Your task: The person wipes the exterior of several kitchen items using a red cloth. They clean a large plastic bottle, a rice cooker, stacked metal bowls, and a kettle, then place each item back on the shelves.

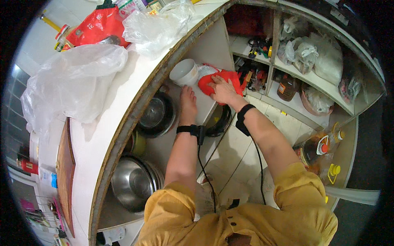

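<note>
Inside the cabinet, a white bowl point(184, 72) lies tilted on the shelf, its mouth facing up and left. My left hand point(188, 102) is just below it, fingers extended and close together, the tips at the bowl's near side. Whether they touch it I cannot tell. To the right, my right hand point(223, 90) presses down on a red plastic bag point(235, 79), its fingers bent over the crumpled material. Some clear plastic point(205, 70) shows between the bowl and the red bag. What the bag contains is hidden.
Dark pans point(156, 114) and stacked steel basins point(133, 182) stand left of my arms. Above runs the curved counter edge point(135, 94), with plastic bags point(78, 78) on top. Shelves at right hold bagged goods point(328, 57); oil bottles point(314, 149) stand below. Black cables hang from my wristbands.
</note>
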Motion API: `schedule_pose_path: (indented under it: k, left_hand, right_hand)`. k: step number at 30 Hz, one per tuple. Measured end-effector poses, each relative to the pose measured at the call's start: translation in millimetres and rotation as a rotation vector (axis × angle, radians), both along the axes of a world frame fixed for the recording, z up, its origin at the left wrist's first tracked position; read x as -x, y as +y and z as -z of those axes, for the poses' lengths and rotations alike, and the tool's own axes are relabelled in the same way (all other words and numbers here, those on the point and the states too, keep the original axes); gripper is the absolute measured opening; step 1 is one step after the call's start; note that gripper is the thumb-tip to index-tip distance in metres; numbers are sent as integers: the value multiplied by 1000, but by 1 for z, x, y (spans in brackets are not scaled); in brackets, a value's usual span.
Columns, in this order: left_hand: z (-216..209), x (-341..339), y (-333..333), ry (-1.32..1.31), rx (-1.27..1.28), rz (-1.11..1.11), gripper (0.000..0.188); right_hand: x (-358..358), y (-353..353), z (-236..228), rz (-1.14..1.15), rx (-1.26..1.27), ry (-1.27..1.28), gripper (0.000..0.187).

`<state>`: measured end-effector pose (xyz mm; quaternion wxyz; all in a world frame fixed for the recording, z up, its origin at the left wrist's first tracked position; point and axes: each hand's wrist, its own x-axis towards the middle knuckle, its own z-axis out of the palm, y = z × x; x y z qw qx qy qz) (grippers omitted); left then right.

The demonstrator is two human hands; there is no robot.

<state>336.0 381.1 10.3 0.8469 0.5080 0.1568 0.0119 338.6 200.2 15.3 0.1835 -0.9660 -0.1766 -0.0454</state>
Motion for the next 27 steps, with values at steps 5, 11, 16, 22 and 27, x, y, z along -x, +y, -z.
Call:
schedule_pose_path:
  k: [5,11,16,22,27]
  left_hand:
    - [4,57,-7,80,39,-84,61]
    - [4,125,-1,-50,-24,-184,34]
    - [2,158,19,51,57,-183,34]
    - [-8,187,53,-2,202,-361,37]
    - [-14,174,85,24,189,-564,42]
  right_hand:
    - [15,17,-3,-72,9,-1,53]
    - [90,38,0,-450,103,-68,47]
    - [80,27,-12,-453,93,-22,48]
    - [83,59,-9,-209,201,-13,53]
    - [122,74,-2,-423,130,-44,50]
